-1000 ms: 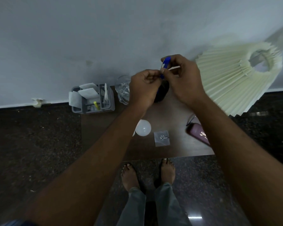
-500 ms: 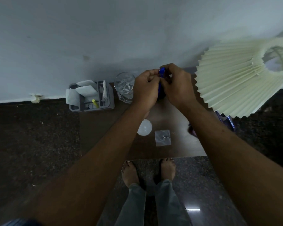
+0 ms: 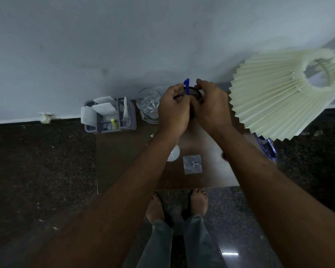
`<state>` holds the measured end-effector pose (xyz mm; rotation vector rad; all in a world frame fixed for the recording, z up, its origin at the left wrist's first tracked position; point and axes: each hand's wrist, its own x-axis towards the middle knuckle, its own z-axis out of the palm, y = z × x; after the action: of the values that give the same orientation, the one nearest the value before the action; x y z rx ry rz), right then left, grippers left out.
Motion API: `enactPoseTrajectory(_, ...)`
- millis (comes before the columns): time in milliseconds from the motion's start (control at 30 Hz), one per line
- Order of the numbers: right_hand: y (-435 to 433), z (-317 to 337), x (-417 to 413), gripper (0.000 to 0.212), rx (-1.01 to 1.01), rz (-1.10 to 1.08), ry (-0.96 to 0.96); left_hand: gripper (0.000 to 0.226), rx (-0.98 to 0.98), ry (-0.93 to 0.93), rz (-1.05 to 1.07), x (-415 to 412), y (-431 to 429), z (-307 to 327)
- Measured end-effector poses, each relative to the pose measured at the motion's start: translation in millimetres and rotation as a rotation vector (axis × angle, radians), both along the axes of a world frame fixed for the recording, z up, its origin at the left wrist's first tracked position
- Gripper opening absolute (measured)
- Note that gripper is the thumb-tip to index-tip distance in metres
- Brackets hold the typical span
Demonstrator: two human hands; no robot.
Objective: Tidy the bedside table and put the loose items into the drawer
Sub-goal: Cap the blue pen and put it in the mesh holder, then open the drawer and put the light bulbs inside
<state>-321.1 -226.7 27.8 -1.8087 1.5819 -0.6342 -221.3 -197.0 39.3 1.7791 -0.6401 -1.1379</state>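
Observation:
A black mesh pen cup (image 3: pixel 194 93) stands at the back of the brown bedside table (image 3: pixel 124 163). A blue pen (image 3: pixel 186 84) sticks up out of it. My left hand (image 3: pixel 173 110) curls round the cup's left side, fingertips at the rim beside the pen. My right hand (image 3: pixel 211 108) grips the cup's right side. Loose on the table lie a white bulb (image 3: pixel 173 153), partly under my left forearm, and a clear packet (image 3: pixel 192 164). No drawer shows.
A cut glass (image 3: pixel 148 102) stands left of the cup, and a grey organizer (image 3: pixel 108 116) with papers and a yellow marker sits beyond it. A pleated cream lampshade (image 3: pixel 275 97) hangs over the table's right side, above a purple item (image 3: pixel 267 148). My bare feet (image 3: pixel 178 206) stand on dark floor.
Both hands came down from holding the blue pen in the air to the black cup. The pen now stands in the cup.

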Motion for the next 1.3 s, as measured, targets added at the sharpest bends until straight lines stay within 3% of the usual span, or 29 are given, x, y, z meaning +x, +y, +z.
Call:
enactPoseTrajectory(367,66,4,-20,0.015,0.053,-0.082,-0.250,0.020,-0.033,0.142,0.114,-20,69,10)
enactPoseTrajectory(633,127,-4,-32,0.009,0.270,-0.108,-0.469,0.015,0.009,0.216,0.207,-32,131,7)
enactPoseTrajectory(1000,256,-47,-52,0.005,0.474,-0.274,-0.490,0.016,0.175,0.284,0.216,-55,252,-47)
enactPoseTrajectory(1200,315,-53,-61,0.008,0.588,-0.245,-0.439,0.015,0.281,0.410,0.230,-57,313,-66)
enactPoseTrajectory(1300,325,-61,-65,0.010,0.602,-0.279,-0.435,0.019,0.311,0.386,0.235,-54,324,-82)
